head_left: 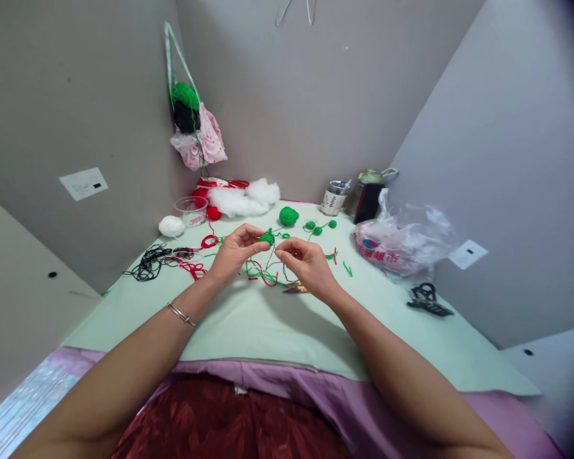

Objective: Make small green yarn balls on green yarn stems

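Between the thumb and fingers of my left hand (239, 250) is a small green crocheted ball (267, 238), held above the table. Just to its right, my right hand (306, 262) is pinched close to the ball. Whatever lies in that pinch is too small to name; a dark thread (271, 256) runs down between the hands. Beneath them, green and red yarn scraps (263, 273) lie on the pale green cloth. Scissors (294, 289) rest partly hidden under my right hand. A green yarn ball (289, 216) sits behind the hands, with small green balls (317, 230) to its right.
Tangled black yarn (150, 261) and red yarn (194, 268) lie at left, near a white yarn ball (171, 226) and clear cup (191, 211). White stuffing (239, 199) is behind. At right are a pen tin (333, 199), plastic bag (397, 242) and black hair clip (429, 301).
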A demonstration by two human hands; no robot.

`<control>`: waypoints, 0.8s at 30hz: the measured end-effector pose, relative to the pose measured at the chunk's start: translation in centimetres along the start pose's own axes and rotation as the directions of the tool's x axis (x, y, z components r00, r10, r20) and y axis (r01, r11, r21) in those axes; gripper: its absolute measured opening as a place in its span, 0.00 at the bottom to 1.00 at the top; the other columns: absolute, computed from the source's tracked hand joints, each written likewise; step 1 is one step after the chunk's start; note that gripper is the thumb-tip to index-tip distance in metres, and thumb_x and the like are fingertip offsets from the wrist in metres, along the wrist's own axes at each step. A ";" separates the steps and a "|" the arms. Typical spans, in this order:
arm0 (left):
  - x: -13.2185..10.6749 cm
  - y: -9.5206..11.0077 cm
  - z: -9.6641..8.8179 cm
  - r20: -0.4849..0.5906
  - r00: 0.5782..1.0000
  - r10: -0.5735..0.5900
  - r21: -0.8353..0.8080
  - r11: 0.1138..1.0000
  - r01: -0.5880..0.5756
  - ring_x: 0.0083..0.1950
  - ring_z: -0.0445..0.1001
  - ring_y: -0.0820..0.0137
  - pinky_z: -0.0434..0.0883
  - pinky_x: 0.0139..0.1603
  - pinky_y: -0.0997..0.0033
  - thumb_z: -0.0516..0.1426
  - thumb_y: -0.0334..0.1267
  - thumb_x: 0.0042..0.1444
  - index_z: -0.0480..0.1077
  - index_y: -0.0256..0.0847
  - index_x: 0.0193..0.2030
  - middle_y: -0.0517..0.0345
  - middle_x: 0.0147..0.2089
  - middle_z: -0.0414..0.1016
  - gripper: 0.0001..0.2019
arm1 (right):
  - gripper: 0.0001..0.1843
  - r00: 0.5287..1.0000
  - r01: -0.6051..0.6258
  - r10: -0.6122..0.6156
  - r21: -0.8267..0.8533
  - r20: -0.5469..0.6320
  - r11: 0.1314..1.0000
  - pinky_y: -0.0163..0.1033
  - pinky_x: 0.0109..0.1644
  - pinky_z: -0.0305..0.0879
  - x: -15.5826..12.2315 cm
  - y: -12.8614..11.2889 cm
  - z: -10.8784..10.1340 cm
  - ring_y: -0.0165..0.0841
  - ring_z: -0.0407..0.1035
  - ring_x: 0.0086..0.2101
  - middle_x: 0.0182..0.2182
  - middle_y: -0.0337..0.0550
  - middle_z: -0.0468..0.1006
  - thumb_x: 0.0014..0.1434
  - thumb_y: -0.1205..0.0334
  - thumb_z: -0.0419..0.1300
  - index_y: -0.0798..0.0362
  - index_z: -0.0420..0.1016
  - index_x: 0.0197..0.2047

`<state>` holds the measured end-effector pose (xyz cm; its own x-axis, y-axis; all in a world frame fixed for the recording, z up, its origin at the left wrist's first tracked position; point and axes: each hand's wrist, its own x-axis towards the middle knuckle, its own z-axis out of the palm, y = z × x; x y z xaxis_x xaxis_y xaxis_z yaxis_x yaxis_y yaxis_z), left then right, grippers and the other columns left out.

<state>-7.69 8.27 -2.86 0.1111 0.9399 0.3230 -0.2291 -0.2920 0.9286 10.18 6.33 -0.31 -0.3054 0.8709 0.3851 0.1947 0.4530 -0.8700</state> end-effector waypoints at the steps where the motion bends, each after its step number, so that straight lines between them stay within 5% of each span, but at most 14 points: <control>1: 0.0 0.0 0.1 0.003 1.000 -0.019 -0.029 0.999 0.019 0.39 0.74 0.70 0.69 0.47 0.66 0.67 0.38 0.45 0.71 0.39 0.38 0.59 0.36 0.75 0.15 | 0.07 1.000 0.006 -0.006 0.007 0.004 1.000 0.34 0.28 0.52 0.0 0.1 0.0 0.25 0.55 0.24 0.22 0.35 0.65 0.56 0.61 0.59 0.55 0.72 0.30; 7: 0.0 0.0 0.3 0.028 0.997 -0.070 -0.172 0.982 0.074 0.39 0.75 0.71 0.70 0.52 0.61 0.67 0.38 0.46 0.71 0.38 0.37 0.60 0.35 0.75 0.13 | 0.07 1.000 0.013 -0.014 0.016 0.018 1.000 0.34 0.28 0.53 0.0 0.4 0.0 0.26 0.55 0.24 0.24 0.36 0.67 0.57 0.60 0.59 0.55 0.74 0.34; 19: 0.0 0.1 0.1 0.046 0.995 -0.087 -0.199 0.975 0.094 0.39 0.75 0.72 0.70 0.54 0.60 0.66 0.38 0.48 0.71 0.38 0.36 0.60 0.36 0.76 0.11 | 0.09 0.989 0.140 -0.143 -0.095 -0.026 0.986 0.36 0.30 0.57 0.1 0.9 -0.2 0.28 0.60 0.27 0.29 0.40 0.71 0.58 0.61 0.59 0.52 0.79 0.39; 24: -0.1 0.1 0.3 0.065 0.995 -0.079 -0.169 0.982 0.089 0.39 0.75 0.72 0.70 0.52 0.62 0.65 0.40 0.49 0.70 0.38 0.37 0.59 0.36 0.76 0.12 | 0.08 0.995 0.095 -0.095 0.010 -0.033 0.995 0.35 0.29 0.57 0.1 1.2 0.3 0.27 0.59 0.25 0.27 0.39 0.70 0.57 0.59 0.61 0.53 0.78 0.37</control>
<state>-7.47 8.08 -2.78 0.1916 0.9465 0.2595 -0.3786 -0.1726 0.9093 10.13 6.88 -1.41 -0.2917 0.8296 0.4760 0.1554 0.5321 -0.8323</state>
